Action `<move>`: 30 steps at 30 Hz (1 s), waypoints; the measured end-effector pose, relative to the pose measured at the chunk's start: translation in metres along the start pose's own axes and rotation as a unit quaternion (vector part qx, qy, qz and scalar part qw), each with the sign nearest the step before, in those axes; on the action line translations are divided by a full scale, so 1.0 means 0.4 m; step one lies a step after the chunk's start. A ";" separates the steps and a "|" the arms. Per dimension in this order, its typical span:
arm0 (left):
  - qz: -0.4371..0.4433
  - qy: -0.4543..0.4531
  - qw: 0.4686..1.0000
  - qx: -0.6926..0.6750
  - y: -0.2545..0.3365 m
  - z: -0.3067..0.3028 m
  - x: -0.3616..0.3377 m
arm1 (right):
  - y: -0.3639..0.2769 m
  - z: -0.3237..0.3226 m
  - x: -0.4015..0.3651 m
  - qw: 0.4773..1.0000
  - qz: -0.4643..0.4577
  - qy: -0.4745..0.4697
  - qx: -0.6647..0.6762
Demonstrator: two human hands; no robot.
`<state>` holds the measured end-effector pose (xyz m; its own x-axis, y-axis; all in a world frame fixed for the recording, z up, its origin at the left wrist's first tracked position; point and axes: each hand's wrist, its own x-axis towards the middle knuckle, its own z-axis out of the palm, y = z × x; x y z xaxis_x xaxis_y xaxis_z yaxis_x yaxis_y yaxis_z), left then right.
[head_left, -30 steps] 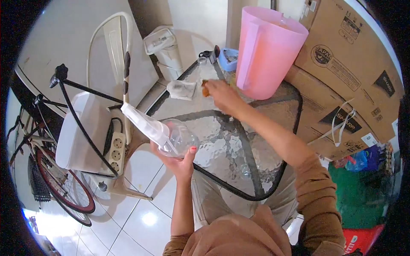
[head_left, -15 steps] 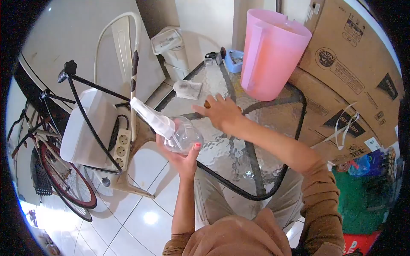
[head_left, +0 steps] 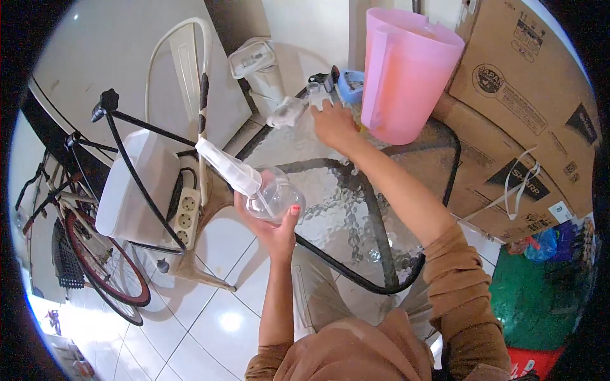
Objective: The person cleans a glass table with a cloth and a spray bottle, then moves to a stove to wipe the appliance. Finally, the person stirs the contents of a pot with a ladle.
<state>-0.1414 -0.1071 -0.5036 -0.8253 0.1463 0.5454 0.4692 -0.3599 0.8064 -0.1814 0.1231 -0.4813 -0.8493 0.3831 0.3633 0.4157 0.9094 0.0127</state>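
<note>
My left hand [head_left: 273,232] is wrapped round a clear, round-bodied spray bottle [head_left: 279,197]. Its long white top points up and to the left, and a thin tube shows inside. Across the glass tabletop [head_left: 318,235], my right hand [head_left: 335,127] reaches to the far corner with fingers bent down onto a small clear plastic container [head_left: 319,96]. The hand covers much of that container. Just left of those fingers lies a crumpled white pouch [head_left: 287,113]. A blue ashtray-like dish [head_left: 351,86] and a small black object [head_left: 332,77] sit beyond them.
A tall pink pitcher [head_left: 410,76] stands right of my forearm. Cardboard boxes [head_left: 527,82] lean at the right. On the left are a beige chair [head_left: 213,244], a power strip [head_left: 187,216], a white bin [head_left: 136,190] and a bicycle [head_left: 105,254]. A lidded container [head_left: 257,66] stands behind.
My right hand has moved away from me to the clear container in the far corner. The white pouch has shifted farther back and changed shape. My left hand keeps hold of the spray bottle.
</note>
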 end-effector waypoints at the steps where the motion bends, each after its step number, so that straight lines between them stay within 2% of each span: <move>1: -0.005 0.000 1.000 -0.012 0.004 0.002 0.001 | 0.003 0.014 -0.005 1.000 0.000 -0.001 0.000; 3: -0.012 0.000 1.000 -0.024 0.005 0.003 0.002 | 0.008 0.036 -0.025 0.999 -0.024 0.040 0.021; 5: -0.001 0.003 1.000 -0.022 0.003 0.001 0.001 | -0.022 -0.003 -0.125 0.989 -0.108 0.032 0.092; 7: 0.009 0.016 1.000 -0.018 -0.002 0.004 -0.003 | -0.050 -0.028 -0.255 0.945 -0.261 0.079 0.183; 9: 0.016 0.029 0.999 -0.011 -0.004 0.003 -0.008 | -0.076 -0.142 -0.410 0.925 -0.304 0.022 0.226; 11: 0.011 0.032 0.999 -0.006 -0.004 -0.001 -0.006 | -0.064 -0.243 -0.510 0.904 -0.331 0.016 0.272; 12: 0.008 0.032 0.999 -0.008 -0.004 0.000 -0.006 | -0.022 -0.242 -0.529 0.905 -0.329 0.013 0.270; 14: 0.004 0.040 0.999 -0.015 -0.003 0.004 -0.010 | 0.058 -0.232 -0.571 0.889 -0.384 -0.009 0.248; 15: 0.001 0.038 0.999 -0.017 0.002 0.006 -0.010 | 0.085 -0.223 -0.564 0.891 -0.381 -0.010 0.248; 17: 0.003 0.040 0.999 -0.013 0.012 0.012 -0.007 | 0.156 -0.196 -0.495 0.949 -0.257 -0.010 0.183; 19: -0.005 0.029 0.999 -0.023 0.002 0.002 -0.007 | 0.166 -0.140 -0.400 0.964 -0.173 0.053 0.193; 21: -0.011 0.016 0.999 -0.031 0.000 -0.002 -0.002 | 0.122 -0.083 -0.301 0.962 -0.136 0.060 0.227; 24: -0.002 0.006 1.000 -0.009 0.005 0.004 -0.001 | 0.031 -0.059 -0.225 0.952 -0.175 0.086 0.234; 26: 0.019 0.021 0.999 -0.016 0.000 0.003 0.001 | -0.016 -0.075 -0.236 0.919 -0.257 -0.003 0.298; 28: 0.016 0.026 0.999 -0.013 0.003 0.002 0.000 | -0.026 -0.102 -0.315 0.901 -0.303 -0.004 0.312; 30: 0.014 0.034 0.999 -0.015 -0.001 0.003 0.002 | -0.010 -0.202 -0.428 0.880 -0.342 -0.144 0.297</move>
<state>-0.1416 -0.1056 -0.5031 -0.8326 0.0727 0.5491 0.4829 -0.3903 0.7839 -0.0113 0.0406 -0.4682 -0.9174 -0.3397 0.2075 -0.3957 0.8347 -0.3830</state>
